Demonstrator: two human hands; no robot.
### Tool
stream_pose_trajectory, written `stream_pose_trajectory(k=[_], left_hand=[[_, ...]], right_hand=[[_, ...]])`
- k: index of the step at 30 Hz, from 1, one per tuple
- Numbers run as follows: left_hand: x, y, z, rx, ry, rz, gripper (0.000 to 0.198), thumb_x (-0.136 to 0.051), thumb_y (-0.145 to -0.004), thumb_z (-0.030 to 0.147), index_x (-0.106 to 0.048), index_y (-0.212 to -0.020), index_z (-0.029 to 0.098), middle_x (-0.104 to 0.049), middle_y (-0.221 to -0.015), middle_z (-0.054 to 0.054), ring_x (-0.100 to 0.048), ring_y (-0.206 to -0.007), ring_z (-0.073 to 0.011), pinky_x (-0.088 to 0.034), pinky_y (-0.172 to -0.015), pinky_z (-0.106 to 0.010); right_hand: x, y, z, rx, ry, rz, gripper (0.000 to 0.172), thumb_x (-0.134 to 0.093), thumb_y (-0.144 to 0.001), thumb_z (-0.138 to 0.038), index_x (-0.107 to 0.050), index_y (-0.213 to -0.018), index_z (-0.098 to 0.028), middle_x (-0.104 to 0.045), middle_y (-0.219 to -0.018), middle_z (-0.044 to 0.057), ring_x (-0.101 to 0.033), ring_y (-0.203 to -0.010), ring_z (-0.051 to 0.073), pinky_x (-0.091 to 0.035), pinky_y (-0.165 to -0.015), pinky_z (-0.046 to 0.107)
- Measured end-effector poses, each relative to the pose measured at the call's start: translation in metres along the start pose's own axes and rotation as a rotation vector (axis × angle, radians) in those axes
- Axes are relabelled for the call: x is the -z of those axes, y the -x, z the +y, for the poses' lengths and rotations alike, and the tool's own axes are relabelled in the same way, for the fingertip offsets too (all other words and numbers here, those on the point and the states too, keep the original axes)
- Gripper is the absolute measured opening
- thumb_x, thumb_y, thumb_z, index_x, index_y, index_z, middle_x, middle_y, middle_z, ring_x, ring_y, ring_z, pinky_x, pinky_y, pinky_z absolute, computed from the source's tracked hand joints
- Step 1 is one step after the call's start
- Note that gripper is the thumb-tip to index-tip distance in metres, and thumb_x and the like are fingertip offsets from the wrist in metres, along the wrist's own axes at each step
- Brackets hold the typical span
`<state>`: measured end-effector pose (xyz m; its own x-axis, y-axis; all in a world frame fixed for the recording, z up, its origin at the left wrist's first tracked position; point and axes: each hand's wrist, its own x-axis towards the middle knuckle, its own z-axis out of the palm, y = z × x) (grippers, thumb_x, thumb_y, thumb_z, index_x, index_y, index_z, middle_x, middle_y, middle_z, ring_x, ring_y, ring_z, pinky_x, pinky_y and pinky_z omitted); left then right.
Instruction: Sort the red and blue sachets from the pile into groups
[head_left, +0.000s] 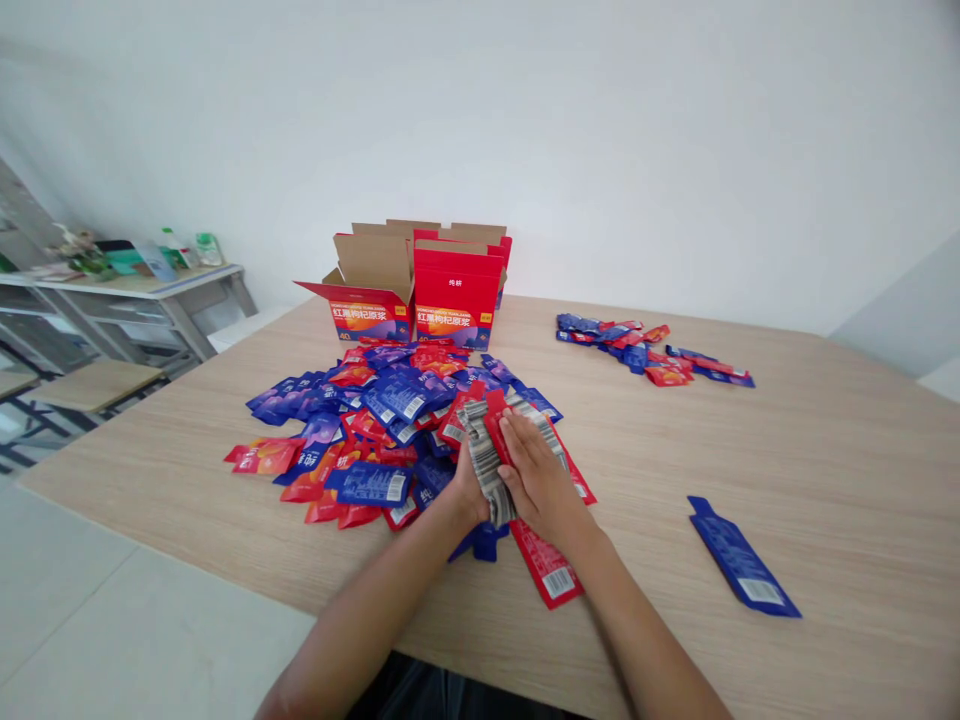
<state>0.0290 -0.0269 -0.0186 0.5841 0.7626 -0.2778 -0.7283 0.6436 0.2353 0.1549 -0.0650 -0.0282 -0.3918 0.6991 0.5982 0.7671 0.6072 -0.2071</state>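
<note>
Hands [471, 490] [546, 482] around stacked sachets [487, 465]

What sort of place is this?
Perhaps a workroom or classroom: a wood-topped table bears open cartons and a heap of red and blue sachets, with desks and stools at the picture's left.

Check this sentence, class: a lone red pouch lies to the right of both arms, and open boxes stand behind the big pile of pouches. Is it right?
Not quite: the head view shows the lone pouch is blue, not red. The rest holds: open boxes do stand behind the big pile.
</note>
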Motion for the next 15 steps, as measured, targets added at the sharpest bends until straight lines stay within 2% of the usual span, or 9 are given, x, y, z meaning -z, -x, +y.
stream_pose_trajectory(k=[2,3,5,7,9,11,13,15], left_hand=[[0.003,0.0,-0.011,0.095,0.008,0.01,0.04,-0.051,-0.088,0.046,-0.074,-0.094,0.014,-0.077,-0.085,-0.011,-0.071,-0.101,-0.0287,-0.053,-0.093,-0.037],[0.003,0.0,-0.013,0.095,0.023,0.031,0.041,-0.049,-0.09,0.046,-0.074,-0.092,0.014,-0.076,-0.085,-0.011,-0.072,-0.097,-0.028,-0.053,-0.092,-0.036],[0.001,0.001,-0.011,-0.02,0.081,0.098,0.046,-0.04,-0.094,0.045,-0.073,-0.085,0.015,-0.075,-0.081,-0.009,-0.073,-0.086,-0.0236,-0.054,-0.089,-0.033],[-0.004,0.003,0.001,-0.161,0.123,0.153,0.05,-0.032,-0.097,0.042,-0.071,-0.077,0.016,-0.072,-0.071,-0.007,-0.071,-0.072,-0.0201,-0.054,-0.086,-0.031],[-0.008,0.005,0.018,-0.207,0.108,0.17,0.051,-0.031,-0.096,0.042,-0.07,-0.074,0.017,-0.069,-0.064,-0.007,-0.067,-0.063,-0.0208,-0.054,-0.087,-0.035],[-0.011,0.006,0.033,-0.249,0.097,0.158,0.049,-0.033,-0.094,0.042,-0.072,-0.082,0.016,-0.069,-0.064,-0.007,-0.066,-0.063,-0.0229,-0.054,-0.089,-0.039],[-0.01,0.006,0.042,-0.288,0.1,0.122,0.044,-0.037,-0.091,0.041,-0.074,-0.092,0.017,-0.072,-0.072,-0.007,-0.069,-0.073,-0.0255,-0.053,-0.091,-0.042],[-0.006,0.002,0.043,-0.272,0.08,0.088,0.04,-0.044,-0.088,0.042,-0.074,-0.096,0.017,-0.074,-0.079,-0.008,-0.071,-0.086,-0.0281,-0.052,-0.093,-0.043]], right_hand=[[0.004,0.0,0.001,0.048,-0.015,-0.031,0.066,-0.038,-0.106,-0.04,-0.015,-0.163,-0.016,-0.03,-0.164,0.018,-0.022,-0.154,0.029,-0.031,-0.122,0.059],[0.006,0.0,0.0,0.072,-0.017,-0.047,0.069,-0.04,-0.104,-0.045,-0.018,-0.162,-0.015,-0.029,-0.164,0.019,-0.022,-0.154,0.03,-0.031,-0.122,0.06],[0.01,-0.002,-0.005,0.112,-0.021,-0.082,0.078,-0.048,-0.1,-0.053,-0.021,-0.161,-0.012,-0.031,-0.163,0.02,-0.022,-0.154,0.032,-0.031,-0.122,0.059],[0.011,-0.004,-0.013,0.151,-0.034,-0.124,0.083,-0.054,-0.097,-0.055,-0.023,-0.16,-0.011,-0.033,-0.162,0.021,-0.024,-0.154,0.032,-0.033,-0.121,0.058],[0.01,-0.005,-0.022,0.181,-0.061,-0.154,0.082,-0.058,-0.097,-0.05,-0.024,-0.16,-0.011,-0.035,-0.161,0.02,-0.026,-0.153,0.031,-0.035,-0.121,0.055],[0.006,-0.005,-0.029,0.197,-0.088,-0.152,0.075,-0.056,-0.099,-0.038,-0.022,-0.161,-0.012,-0.037,-0.161,0.019,-0.027,-0.153,0.028,-0.037,-0.12,0.053],[0.003,-0.005,-0.034,0.193,-0.11,-0.131,0.071,-0.051,-0.101,-0.027,-0.017,-0.162,-0.014,-0.037,-0.161,0.017,-0.027,-0.153,0.026,-0.039,-0.12,0.052],[0.002,-0.005,-0.035,0.193,-0.125,-0.115,0.071,-0.046,-0.102,-0.024,-0.011,-0.163,-0.015,-0.037,-0.161,0.017,-0.029,-0.152,0.025,-0.039,-0.12,0.052]])
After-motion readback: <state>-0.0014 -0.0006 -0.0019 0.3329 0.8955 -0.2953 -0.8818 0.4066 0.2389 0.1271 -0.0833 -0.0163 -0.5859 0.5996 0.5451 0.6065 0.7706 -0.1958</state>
